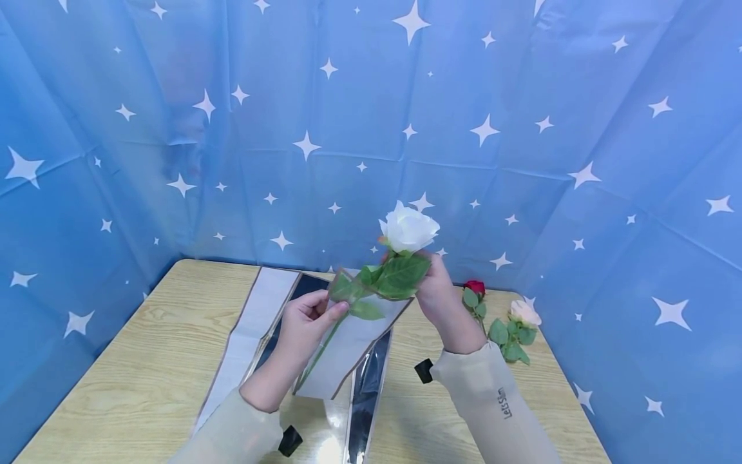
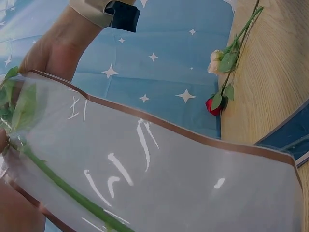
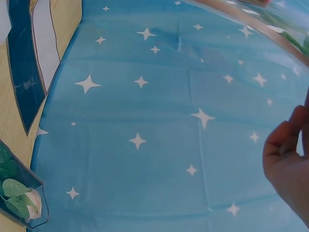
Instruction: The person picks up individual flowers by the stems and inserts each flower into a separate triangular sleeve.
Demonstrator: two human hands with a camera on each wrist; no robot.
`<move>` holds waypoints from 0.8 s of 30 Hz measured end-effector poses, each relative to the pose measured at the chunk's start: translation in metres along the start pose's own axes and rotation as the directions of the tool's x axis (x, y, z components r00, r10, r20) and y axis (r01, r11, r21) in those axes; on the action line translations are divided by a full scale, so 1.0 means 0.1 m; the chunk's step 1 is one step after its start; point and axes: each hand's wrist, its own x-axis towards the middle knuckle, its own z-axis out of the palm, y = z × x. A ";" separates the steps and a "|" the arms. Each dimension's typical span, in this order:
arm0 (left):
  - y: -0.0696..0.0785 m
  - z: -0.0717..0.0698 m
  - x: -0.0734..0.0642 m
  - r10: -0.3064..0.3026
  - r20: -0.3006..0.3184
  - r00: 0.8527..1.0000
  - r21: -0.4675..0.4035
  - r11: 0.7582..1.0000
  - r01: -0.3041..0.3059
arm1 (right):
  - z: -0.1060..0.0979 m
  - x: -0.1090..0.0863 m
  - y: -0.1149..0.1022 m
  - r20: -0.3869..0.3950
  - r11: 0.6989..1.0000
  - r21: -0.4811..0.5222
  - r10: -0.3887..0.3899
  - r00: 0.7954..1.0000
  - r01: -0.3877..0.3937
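Observation:
A white rose (image 1: 408,227) with green leaves tilts up to the right, its stem (image 1: 319,354) lying along a flower sleeve (image 1: 353,335) that is clear in front, whitish behind and brown-edged. My left hand (image 1: 304,325) pinches the sleeve's edge near the leaves; its thumb also appears beside the stem (image 2: 72,193) in the left wrist view. Just below the bloom, my right hand (image 1: 437,290) grips the rose, its fingers mostly hidden by leaves. The right wrist view shows this hand (image 3: 289,159) with curled fingers; what they hold is out of frame.
White (image 1: 255,316) and dark (image 1: 362,399) sleeves lie on the wooden table (image 1: 133,348). At right lie a red rose (image 1: 474,288) and a pale pink rose (image 1: 524,313). A sleeved pale rose (image 3: 34,203) shows lower left in the right wrist view. A blue star-patterned curtain (image 1: 359,116) surrounds the table.

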 end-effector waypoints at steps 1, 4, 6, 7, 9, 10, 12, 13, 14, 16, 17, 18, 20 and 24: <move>0.00 0.00 0.00 -0.003 -0.001 1.000 -0.001 1.000 0.003 | 0.00 0.01 0.01 0.009 1.000 -0.013 0.003 1.000 -0.002; 0.01 0.00 0.00 -0.011 -0.006 1.000 -0.007 1.000 0.011 | -0.01 0.02 0.01 0.036 0.999 -0.043 0.010 0.999 -0.009; 0.01 0.00 0.00 -0.017 -0.007 1.000 -0.012 1.000 0.017 | -0.01 0.02 0.01 0.046 0.999 -0.047 0.020 0.999 -0.018; 0.01 0.00 0.00 -0.019 -0.008 1.000 -0.015 1.000 0.019 | -0.01 0.02 0.01 0.044 0.999 -0.044 0.026 0.999 -0.024; 0.00 0.00 0.00 -0.021 -0.006 1.000 -0.020 1.000 0.021 | -0.01 0.02 0.01 0.043 0.999 -0.032 0.033 0.999 -0.031; 0.00 0.00 0.00 -0.020 -0.004 1.000 -0.021 1.000 0.020 | -0.01 0.02 0.01 0.043 0.999 -0.026 0.036 0.998 -0.035; 0.00 0.00 0.00 -0.022 -0.002 1.000 -0.019 1.000 0.022 | -0.01 0.03 0.01 0.043 0.999 -0.029 0.038 0.998 -0.037; 0.01 0.00 0.00 -0.023 0.000 1.000 -0.020 1.000 0.023 | -0.01 0.03 0.02 0.046 0.998 -0.046 0.036 0.998 -0.034; 0.01 0.00 0.00 -0.024 0.002 1.000 -0.022 0.999 0.024 | -0.01 0.03 0.03 0.051 0.997 -0.068 0.035 0.998 -0.031; 0.02 0.00 0.00 -0.026 0.004 1.000 -0.027 0.999 0.026 | 0.00 0.03 0.04 0.057 0.993 -0.117 0.040 0.998 -0.034; 0.02 0.00 0.00 -0.027 0.004 1.000 -0.031 0.999 0.027 | -0.01 0.03 0.04 0.060 0.989 -0.143 0.043 0.997 -0.034; 0.02 0.00 0.00 -0.026 0.005 1.000 -0.033 0.999 0.027 | -0.01 0.02 0.05 0.068 0.986 -0.163 0.046 0.997 -0.034; 0.03 0.01 0.00 -0.025 0.006 1.000 -0.037 0.999 0.025 | -0.02 0.02 0.05 0.074 0.982 -0.184 0.058 0.996 -0.043; 0.04 0.00 0.00 -0.028 0.005 1.000 -0.051 0.998 0.029 | -0.05 0.00 0.04 0.100 0.985 -0.163 0.080 0.992 -0.063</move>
